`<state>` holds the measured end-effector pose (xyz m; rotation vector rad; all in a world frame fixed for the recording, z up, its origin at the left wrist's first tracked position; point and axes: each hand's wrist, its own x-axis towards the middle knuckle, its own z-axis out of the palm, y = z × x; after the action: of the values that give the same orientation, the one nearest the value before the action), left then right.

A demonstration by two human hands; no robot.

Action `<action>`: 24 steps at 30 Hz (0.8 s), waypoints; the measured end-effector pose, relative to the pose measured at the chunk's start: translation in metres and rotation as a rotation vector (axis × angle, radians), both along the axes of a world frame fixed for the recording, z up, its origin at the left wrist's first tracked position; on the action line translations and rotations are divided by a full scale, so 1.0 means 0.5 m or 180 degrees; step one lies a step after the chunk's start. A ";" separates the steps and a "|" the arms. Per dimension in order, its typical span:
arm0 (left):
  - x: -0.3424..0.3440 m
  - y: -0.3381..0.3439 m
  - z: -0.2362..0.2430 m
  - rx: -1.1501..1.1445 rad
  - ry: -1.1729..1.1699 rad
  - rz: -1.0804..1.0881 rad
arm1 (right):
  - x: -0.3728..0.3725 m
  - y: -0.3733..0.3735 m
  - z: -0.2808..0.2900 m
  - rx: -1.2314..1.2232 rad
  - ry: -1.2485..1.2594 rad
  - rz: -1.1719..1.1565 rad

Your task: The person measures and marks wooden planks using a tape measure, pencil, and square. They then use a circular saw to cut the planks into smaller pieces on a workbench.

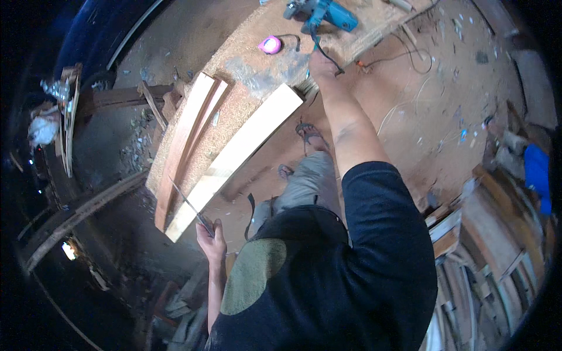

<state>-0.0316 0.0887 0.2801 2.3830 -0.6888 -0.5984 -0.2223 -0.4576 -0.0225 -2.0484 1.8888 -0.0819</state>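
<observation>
My left hand (212, 238) is closed around the end of a thin metal tool with a long narrow blade (186, 200); its exact kind is unclear. The blade reaches over the near end of a pale wooden board (249, 146), which lies along the right edge of the sawdust-covered bench. My right hand (322, 63) is stretched out at the bench's edge, just beyond the board's far end. A black cord (324, 51) from a teal power tool (333, 16) runs across that hand. Its fingers are hard to make out.
Two reddish wooden pieces (186, 137) lie to the left of the pale board. A pink tape measure (270, 45) sits on the far part of the bench (234, 50). Stacked planks (486, 234) stand at the right, and cords (404, 105) trail over the dirt floor.
</observation>
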 end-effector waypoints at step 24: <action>-0.106 -0.247 -0.038 0.0425 -0.1050 -0.2952 | -0.152 0.713 0.414 0.1117 -0.5135 -0.0301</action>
<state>-0.0847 -0.0348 0.2609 2.1973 -1.9889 -0.6116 -0.2982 -0.1011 0.1845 -0.9178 0.7994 -0.9810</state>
